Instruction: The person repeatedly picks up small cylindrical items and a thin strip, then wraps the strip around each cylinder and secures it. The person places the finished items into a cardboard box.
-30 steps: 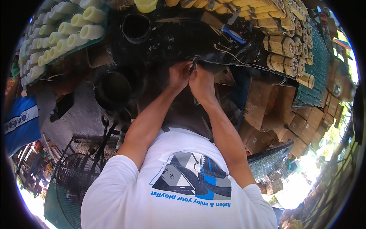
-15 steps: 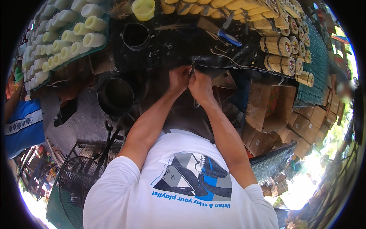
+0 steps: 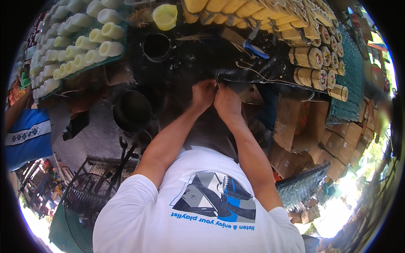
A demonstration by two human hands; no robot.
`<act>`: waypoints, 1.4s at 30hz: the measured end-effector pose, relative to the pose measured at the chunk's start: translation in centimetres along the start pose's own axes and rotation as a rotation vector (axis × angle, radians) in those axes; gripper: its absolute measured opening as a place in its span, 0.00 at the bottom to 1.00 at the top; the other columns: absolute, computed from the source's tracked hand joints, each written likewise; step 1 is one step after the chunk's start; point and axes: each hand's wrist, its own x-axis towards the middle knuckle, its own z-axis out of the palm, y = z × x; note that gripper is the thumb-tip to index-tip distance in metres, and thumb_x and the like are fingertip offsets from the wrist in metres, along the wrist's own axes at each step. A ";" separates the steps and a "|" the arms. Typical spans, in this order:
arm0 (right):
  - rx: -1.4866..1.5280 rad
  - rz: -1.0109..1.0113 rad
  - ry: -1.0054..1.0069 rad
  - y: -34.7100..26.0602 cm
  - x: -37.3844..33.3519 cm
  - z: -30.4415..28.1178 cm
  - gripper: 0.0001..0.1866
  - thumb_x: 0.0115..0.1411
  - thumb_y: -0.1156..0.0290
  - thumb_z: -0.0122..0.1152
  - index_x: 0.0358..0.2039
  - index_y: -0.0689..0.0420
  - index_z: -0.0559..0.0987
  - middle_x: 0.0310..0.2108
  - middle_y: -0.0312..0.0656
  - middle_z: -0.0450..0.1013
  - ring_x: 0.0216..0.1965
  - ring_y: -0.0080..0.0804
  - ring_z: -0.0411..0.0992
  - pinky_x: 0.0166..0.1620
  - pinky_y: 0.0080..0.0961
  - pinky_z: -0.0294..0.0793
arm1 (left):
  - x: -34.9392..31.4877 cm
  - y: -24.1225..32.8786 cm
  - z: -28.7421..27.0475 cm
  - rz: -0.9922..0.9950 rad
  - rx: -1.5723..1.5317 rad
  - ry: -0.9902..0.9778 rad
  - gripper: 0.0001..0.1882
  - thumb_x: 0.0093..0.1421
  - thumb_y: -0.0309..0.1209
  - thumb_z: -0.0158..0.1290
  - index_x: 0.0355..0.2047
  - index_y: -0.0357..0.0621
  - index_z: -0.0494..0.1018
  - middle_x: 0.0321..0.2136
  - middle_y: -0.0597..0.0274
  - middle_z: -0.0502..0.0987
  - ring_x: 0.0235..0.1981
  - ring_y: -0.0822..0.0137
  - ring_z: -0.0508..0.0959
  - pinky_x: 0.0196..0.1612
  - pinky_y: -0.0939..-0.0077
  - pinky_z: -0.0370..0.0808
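My left hand [image 3: 204,92] and my right hand [image 3: 228,100] meet at the front edge of the black-covered table [image 3: 190,63]. Both sets of fingers are closed together, pinching something thin and small that I cannot make out. A pale cord [image 3: 263,77] lies along the table edge, to the right of the fingertips. Beyond my hands rests a blue-handled tool [image 3: 256,49], possibly a knife or scraper. To the left stands a dark pot [image 3: 156,47], near a pale yellow bowl [image 3: 165,17].
Rows of whitish cups [image 3: 86,42] fill a tray at the far left. Banded yellow bamboo-like pieces [image 3: 310,57] are stacked at the right. Below them are an open cardboard box [image 3: 291,126] and more cartons. A dark bucket [image 3: 132,110], fan [image 3: 86,196] and another person's blue garment [image 3: 27,135] are leftward.
The view has shifted slightly, so the table sits a little lower and further right. A shiny metal part seen below my right hand is no longer visible. Both hands stay together.
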 end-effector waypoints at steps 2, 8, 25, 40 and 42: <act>0.313 0.132 -0.128 0.6 -0.2 -1.3 0.12 0.67 0.70 0.56 0.48 0.61 0.79 0.31 0.47 0.78 0.28 0.40 0.80 0.30 0.38 0.79 | -0.1 -0.1 -0.6 0.113 0.091 0.055 0.08 0.62 0.25 0.59 0.39 0.34 0.83 0.32 0.48 0.84 0.30 0.63 0.86 0.33 0.71 0.79; 1.035 0.597 -0.173 2.0 0.1 -6.5 0.13 0.66 0.71 0.63 0.50 0.58 0.81 0.29 0.33 0.76 0.30 0.20 0.76 0.31 0.20 0.72 | 3.0 11.7 -12.6 0.339 0.132 0.172 0.06 0.59 0.21 0.62 0.37 0.38 0.84 0.32 0.52 0.84 0.34 0.58 0.85 0.38 0.68 0.79; 0.047 0.223 0.154 12.2 10.0 -3.7 0.11 0.59 0.67 0.65 0.40 0.57 0.85 0.42 0.53 0.80 0.46 0.57 0.77 0.47 0.49 0.76 | 8.9 16.0 -18.4 0.483 0.341 0.232 0.07 0.58 0.25 0.64 0.37 0.37 0.82 0.34 0.51 0.82 0.34 0.54 0.83 0.40 0.66 0.79; 1.761 0.523 -0.284 2.9 1.2 -4.9 0.12 0.62 0.73 0.71 0.43 0.63 0.80 0.31 0.35 0.75 0.28 0.24 0.69 0.34 0.27 0.71 | 3.5 9.9 -5.6 -0.418 -0.693 -0.511 0.09 0.64 0.27 0.62 0.41 0.34 0.82 0.30 0.62 0.84 0.26 0.76 0.74 0.30 0.81 0.68; 1.767 0.523 -0.255 2.2 0.9 -4.7 0.12 0.62 0.73 0.71 0.43 0.63 0.80 0.31 0.36 0.75 0.28 0.24 0.69 0.34 0.27 0.71 | 3.6 9.5 -5.9 -0.405 -0.716 -0.499 0.08 0.64 0.26 0.62 0.40 0.34 0.82 0.30 0.62 0.84 0.26 0.76 0.75 0.30 0.82 0.68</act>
